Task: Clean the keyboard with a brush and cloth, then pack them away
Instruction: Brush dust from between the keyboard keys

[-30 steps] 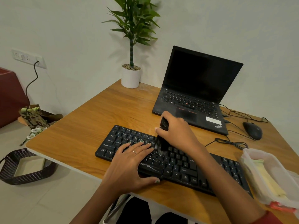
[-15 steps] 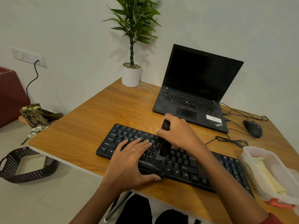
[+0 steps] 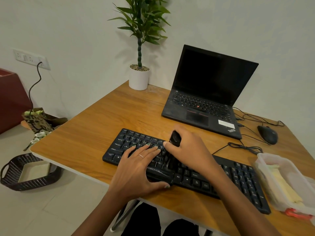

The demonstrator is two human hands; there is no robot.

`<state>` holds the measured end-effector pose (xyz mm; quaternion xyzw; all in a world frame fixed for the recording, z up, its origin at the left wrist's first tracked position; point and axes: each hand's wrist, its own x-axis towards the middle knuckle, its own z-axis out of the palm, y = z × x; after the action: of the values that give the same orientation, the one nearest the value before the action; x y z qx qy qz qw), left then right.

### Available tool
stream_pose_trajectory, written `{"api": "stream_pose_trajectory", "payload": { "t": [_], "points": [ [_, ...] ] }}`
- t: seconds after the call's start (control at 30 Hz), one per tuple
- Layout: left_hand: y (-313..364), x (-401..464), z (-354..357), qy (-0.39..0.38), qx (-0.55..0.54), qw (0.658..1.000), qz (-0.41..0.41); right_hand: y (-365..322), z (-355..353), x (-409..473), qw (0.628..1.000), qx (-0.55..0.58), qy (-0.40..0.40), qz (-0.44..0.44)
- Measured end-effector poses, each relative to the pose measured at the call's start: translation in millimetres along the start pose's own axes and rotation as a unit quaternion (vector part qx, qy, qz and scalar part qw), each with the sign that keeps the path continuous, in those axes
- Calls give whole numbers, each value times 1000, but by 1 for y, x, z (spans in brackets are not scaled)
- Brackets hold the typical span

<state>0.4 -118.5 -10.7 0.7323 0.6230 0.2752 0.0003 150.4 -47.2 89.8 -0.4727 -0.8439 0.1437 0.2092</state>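
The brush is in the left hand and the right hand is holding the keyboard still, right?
Swapped. The head view shows the right hand gripping the brush, while the left hand lies flat on the keyboard, holding it still.

- The left hand point(image 3: 136, 169) lies flat with straight fingers on the black plastic keyboard point(image 3: 238, 179).
- Just beside it, the right hand point(image 3: 190, 150) grips a black bristle brush point(image 3: 175, 139), bristles down on the keys.
- Right of that hand stands a clear plastic box point(image 3: 265, 159) holding a pale yellow cloth point(image 3: 284, 186).
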Motion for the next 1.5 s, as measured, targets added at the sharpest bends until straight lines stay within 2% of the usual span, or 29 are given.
{"api": "stream_pose_trajectory", "payload": {
  "t": [0.07,0.17,0.3,0.33,0.43,0.57,0.7,0.73,0.8,0.87,0.97,1.0,1.1,1.23,1.37,1.5],
  "points": [
    [0,0,-1,-4,4,1000,1,1,-2,3,1000,-22,8,-5],
    [1,0,-1,-6,4,1000,0,1,1,3,995,-55,83,-14],
    [2,0,-2,0,0,1000,0,-3,-2,2,1000,2,-18,-15],
    [1,0,-2,-1,0,1000,1,-2,-4,3,1000,1,-18,-8],
    [1,-1,-3,-5,0,1000,-1,1,-3,3,998,-26,49,1],
    [1,0,-2,-12,2,1000,-7,-1,-2,-1,999,36,-7,9],
    [0,-1,-2,-13,1,1000,-10,2,2,0,995,-29,90,12],
    [0,-1,-2,-10,-1,1000,-10,2,3,0,996,-12,82,13],
    [0,0,-2,-3,0,1000,-10,0,2,2,999,46,7,27],
    [1,0,-3,-7,4,1000,-14,-1,0,5,998,40,-18,39],
    [1,1,-5,-25,-3,999,-25,-2,4,5,997,4,75,32],
    [1,1,-4,-27,-4,999,-26,-3,5,4,997,13,77,23],
    [-1,1,-2,-27,-6,999,-26,-6,5,4,999,46,-2,18],
    [-1,0,0,-20,-11,999,-23,-2,4,6,996,0,82,21],
    [-2,0,0,-16,-17,999,-22,-5,0,6,998,37,-30,32],
    [-3,0,0,-21,-9,1000,-21,-1,3,3,997,-21,77,21]
  ]
}}
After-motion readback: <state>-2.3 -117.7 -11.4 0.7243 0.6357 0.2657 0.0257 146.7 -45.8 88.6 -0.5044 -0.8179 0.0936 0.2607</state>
